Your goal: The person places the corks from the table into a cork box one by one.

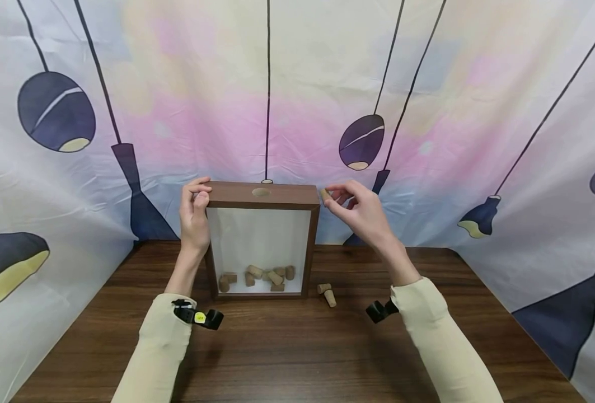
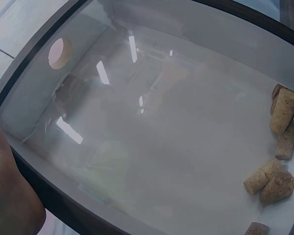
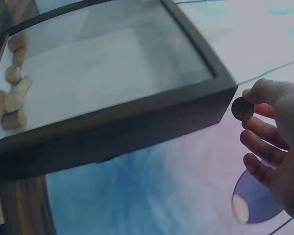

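A dark wooden shadow box (image 1: 314,246) with a clear front stands upright on the table. Its top edge has a round hole (image 1: 262,192). Several corks (image 1: 275,277) lie at the bottom inside, also seen through the front in the left wrist view. My left hand (image 1: 195,215) grips the box's upper left corner, thumb in front and fingers over the top. Just beyond the upper right corner, my right hand (image 1: 360,210) pinches a single cork (image 3: 243,108) between thumb and fingertips, its round end showing in the right wrist view.
Two loose corks (image 1: 329,298) lie on the brown wooden table (image 1: 287,347), to the right of the box's base. Behind and at both sides hangs a cloth backdrop (image 1: 307,84) printed with lamps.
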The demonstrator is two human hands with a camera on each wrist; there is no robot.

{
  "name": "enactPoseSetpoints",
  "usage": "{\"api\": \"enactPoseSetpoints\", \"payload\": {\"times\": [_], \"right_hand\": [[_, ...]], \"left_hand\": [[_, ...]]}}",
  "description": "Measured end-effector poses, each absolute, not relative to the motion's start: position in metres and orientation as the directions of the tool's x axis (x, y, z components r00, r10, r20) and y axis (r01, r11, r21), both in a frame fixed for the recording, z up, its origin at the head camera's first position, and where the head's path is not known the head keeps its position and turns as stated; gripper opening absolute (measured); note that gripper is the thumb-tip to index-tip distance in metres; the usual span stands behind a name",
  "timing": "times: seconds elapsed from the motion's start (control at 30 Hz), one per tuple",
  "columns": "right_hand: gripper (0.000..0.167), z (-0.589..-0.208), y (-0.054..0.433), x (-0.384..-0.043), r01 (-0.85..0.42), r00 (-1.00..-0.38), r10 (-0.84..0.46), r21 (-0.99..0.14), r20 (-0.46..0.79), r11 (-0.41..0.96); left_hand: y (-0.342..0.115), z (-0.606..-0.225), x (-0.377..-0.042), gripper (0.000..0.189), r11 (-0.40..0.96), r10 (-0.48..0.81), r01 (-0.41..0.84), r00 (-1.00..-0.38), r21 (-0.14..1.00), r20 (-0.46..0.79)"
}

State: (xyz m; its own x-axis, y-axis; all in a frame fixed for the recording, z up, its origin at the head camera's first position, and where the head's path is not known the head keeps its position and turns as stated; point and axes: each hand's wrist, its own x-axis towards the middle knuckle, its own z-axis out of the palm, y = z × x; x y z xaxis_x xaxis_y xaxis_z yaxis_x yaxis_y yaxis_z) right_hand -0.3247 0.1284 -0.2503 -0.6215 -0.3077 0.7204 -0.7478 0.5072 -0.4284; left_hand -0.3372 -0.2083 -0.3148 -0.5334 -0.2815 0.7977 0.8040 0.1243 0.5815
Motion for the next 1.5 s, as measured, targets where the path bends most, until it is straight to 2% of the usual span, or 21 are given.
{"api": "enactPoseSetpoints", "payload": {"times": [0.5,0.77,1.0,1.5], "right_hand": [[0.025,-0.208,0.081,-0.316,-0.843,-0.494,-0.433,-0.294,0.754,0.449],[0.024,-0.206,0.054,-0.318,-0.840,-0.516,-0.500,-0.296,0.695,0.455],[0.022,-0.210,0.035,-0.323,-0.842,-0.521,-0.569,-0.274,0.637,0.464],[0.019,-0.207,0.010,-0.329,-0.754,-0.639,-0.546,-0.301,0.542,0.584]], "left_hand": [[-0.208,-0.315,-0.339,0.026,0.127,-0.284,0.802,-0.535,0.584,0.796],[-0.205,-0.314,-0.333,0.030,0.129,-0.279,0.800,-0.538,0.586,0.795],[-0.210,-0.316,-0.339,0.024,0.119,-0.278,0.813,-0.523,0.569,0.806],[-0.198,-0.300,-0.312,0.026,0.123,-0.273,0.811,-0.526,0.572,0.805]]}}
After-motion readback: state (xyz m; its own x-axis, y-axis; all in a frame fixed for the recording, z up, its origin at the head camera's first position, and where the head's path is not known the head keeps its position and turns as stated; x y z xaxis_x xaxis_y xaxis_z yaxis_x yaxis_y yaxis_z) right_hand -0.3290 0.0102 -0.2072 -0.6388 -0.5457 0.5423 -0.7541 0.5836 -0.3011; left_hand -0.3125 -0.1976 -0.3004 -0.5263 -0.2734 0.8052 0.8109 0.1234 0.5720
